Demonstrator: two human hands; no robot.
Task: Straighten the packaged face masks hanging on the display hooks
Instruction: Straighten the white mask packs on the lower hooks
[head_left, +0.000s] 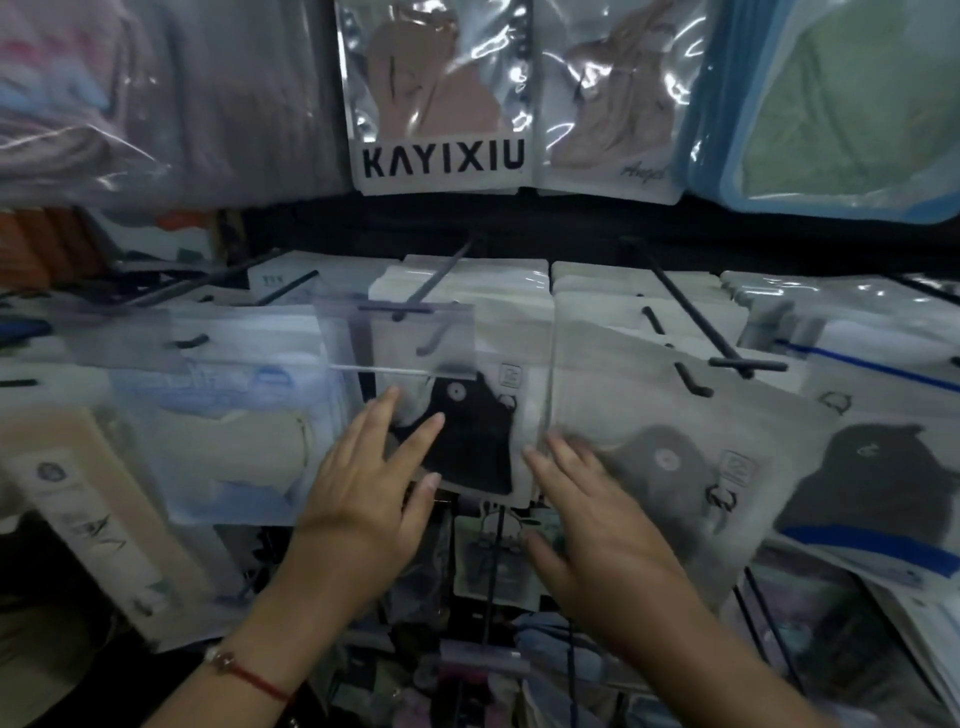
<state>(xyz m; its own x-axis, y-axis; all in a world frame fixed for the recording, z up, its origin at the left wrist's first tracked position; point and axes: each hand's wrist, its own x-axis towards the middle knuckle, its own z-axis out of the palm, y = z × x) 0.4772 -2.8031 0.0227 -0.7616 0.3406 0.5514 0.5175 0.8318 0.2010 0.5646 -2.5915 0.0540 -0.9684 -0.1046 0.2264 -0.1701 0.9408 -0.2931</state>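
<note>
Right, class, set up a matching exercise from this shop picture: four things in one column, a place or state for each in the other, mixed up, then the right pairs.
Things
1. left hand
2. right hand
3. black mask pack
4. KAYIXIU pack

Places or states
A. hangs in the top row, above the hooks
B. fingers straight, laid on the black mask pack
C. hangs on a hook in the middle, between the two hands
D. fingers spread on the grey mask pack

Pairs: 1-B, 2-D, 3-C, 4-A
</note>
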